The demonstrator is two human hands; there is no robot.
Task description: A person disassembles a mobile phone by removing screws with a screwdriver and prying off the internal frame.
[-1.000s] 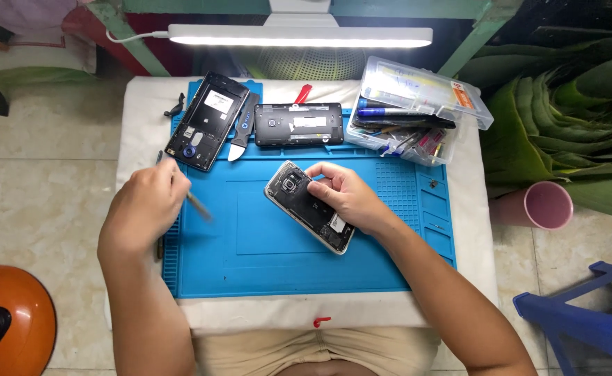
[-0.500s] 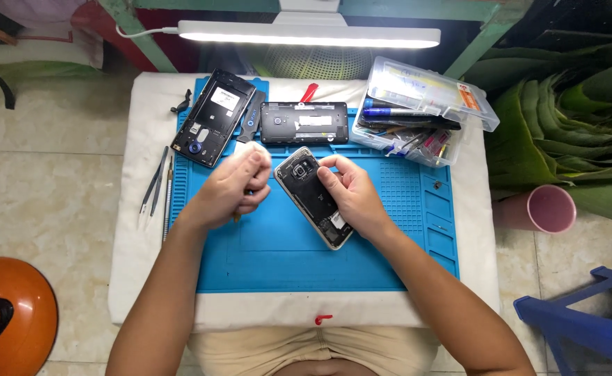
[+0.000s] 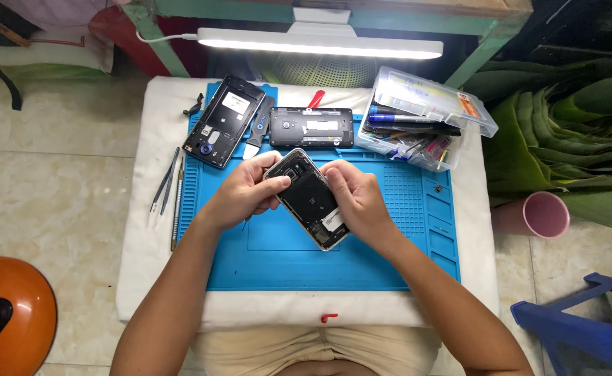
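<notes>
An opened phone [image 3: 311,199] with its back cover off, dark inside with a silver frame, is held over the blue work mat [image 3: 271,257]. My left hand [image 3: 244,193] grips its upper left edge, thumb and fingers pinching near the camera end. Along its right side my right hand [image 3: 359,202] grips it, fingertips at the top corner. The phone lies slanted, its lower end pointing to the lower right.
Two more opened phones, one slanted [image 3: 224,120] and one level [image 3: 311,127], lie at the mat's far edge. A clear plastic box of tools [image 3: 424,118] stands at the far right. Tweezers [image 3: 164,182] lie on the white table left of the mat. A lamp bar [image 3: 320,45] hangs above.
My left hand set down the thin tool at the mat's left, moved right and took hold of the phone. Both hands now hold it slightly lifted.
</notes>
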